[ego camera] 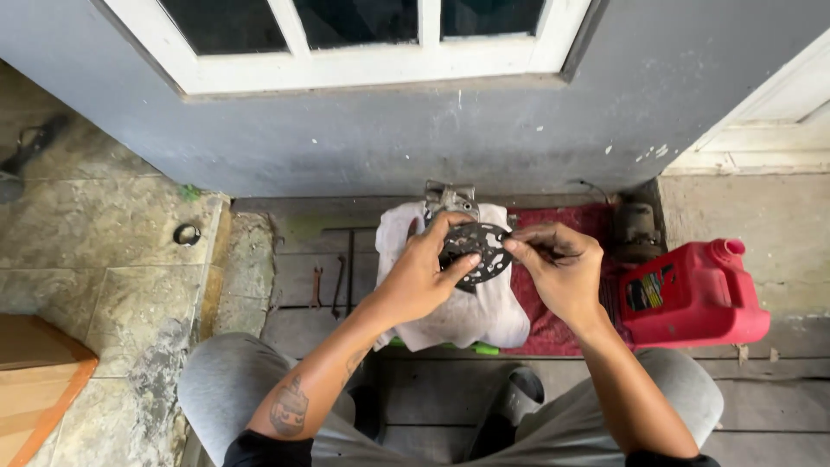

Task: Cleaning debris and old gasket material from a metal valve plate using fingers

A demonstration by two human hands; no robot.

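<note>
Where the tiled floor point(104, 259) meets the grey wall at the far left, a dark long-handled tool point(26, 151) lies near the edge of view, an orange-brown board point(35, 380) fills the lower corner, and a small dark metal ring point(187, 234) rests alone on the tiles. Further right, on the grey plank floor point(303, 320), two slim rusty hand tools point(327, 285) lie side by side, well apart from the ring. At centre, the left hand point(419, 281) reaches in from a tattooed forearm; its fingers point(458, 264) are curled and pressed against the near and left rim of a flat, round, dark metal disc with cut-out holes point(484, 251), the thumb lying across its face. This disc is held just above a bundle wrapped in white cloth point(467, 316), from whose far side a grey cast-metal bracket point(450, 199) protrudes. The right hand point(562, 272) grips the disc's right rim, fingers point(527, 246) pinching it between thumb and forefinger. Beneath and behind the bundle lies a dark red mat point(545, 329). Beside the mat stands a dark cylindrical metal part point(635, 229), and at the far right a red plastic jug with a spout and label point(692, 294) lies on its side, close to the right wrist.
</note>
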